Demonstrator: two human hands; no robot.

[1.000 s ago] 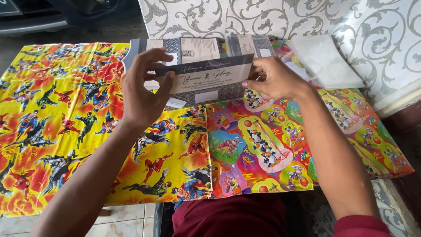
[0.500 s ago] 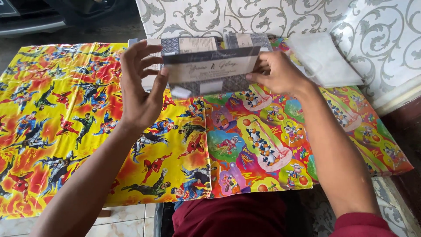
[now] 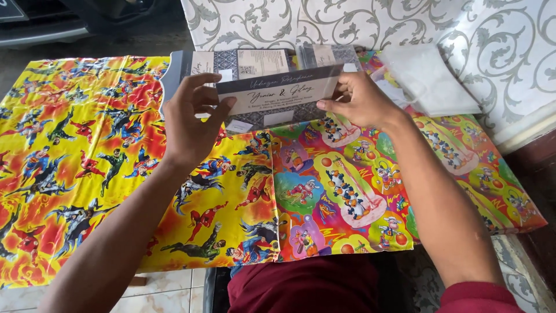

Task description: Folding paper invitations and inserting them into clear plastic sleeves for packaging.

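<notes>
Both hands are up over the far middle of the table, and between them is a long grey card with a pale band across its face. The left hand has its fingers curled round the card's left end, thumb on the near side. The right hand pinches the right end, fingertips on the front edge. The card is held tilted, its face turned toward the person, just clear of what lies under it.

Right beyond the fingers sits a stack of more cards, grey and patterned with cream panels, spread flat along the table's far edge. A second grey card lies directly below the held one, with small white labels showing past the left thumb.

To the right of the right hand, near the wall, lies a pile of clear plastic sleeves.

The table is covered with two glossy sheets. The yellow sheet, printed with comic heroes, runs left from under the left wrist. The cartoon sheet, bright green, pink and orange, lies under the right forearm, and the two meet about midway between the hands.

Behind everything is a white wall with grey scrollwork. Pale floor tiles show below the table's near edge.
</notes>
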